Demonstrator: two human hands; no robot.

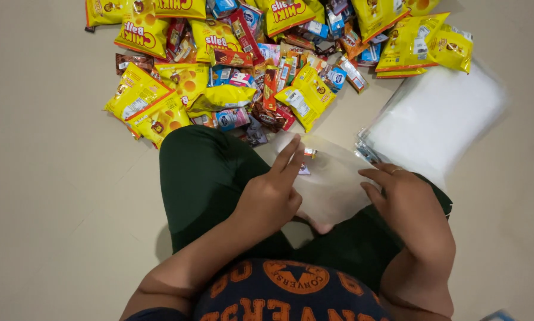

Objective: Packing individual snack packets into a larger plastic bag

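Note:
A clear plastic bag (333, 178) lies over my lap, between my crossed legs in dark green trousers (201, 172). My left hand (271, 193) grips its left edge with two fingers stretched up along it. My right hand (397, 196) holds its right edge with curled fingers. Two small wrapped sweets (305, 154) show through the bag near my left fingertips. Just beyond the bag lies a large pile of snack packets (231, 65): yellow puffed-snack bags (307, 95), red and blue wrappers and small bars.
A stack of clear plastic bags (442, 110), blurred, lies on the floor to the right of my knee. More yellow packets (421, 41) sit beyond it. Beige floor (59, 196) stretches to the left and right.

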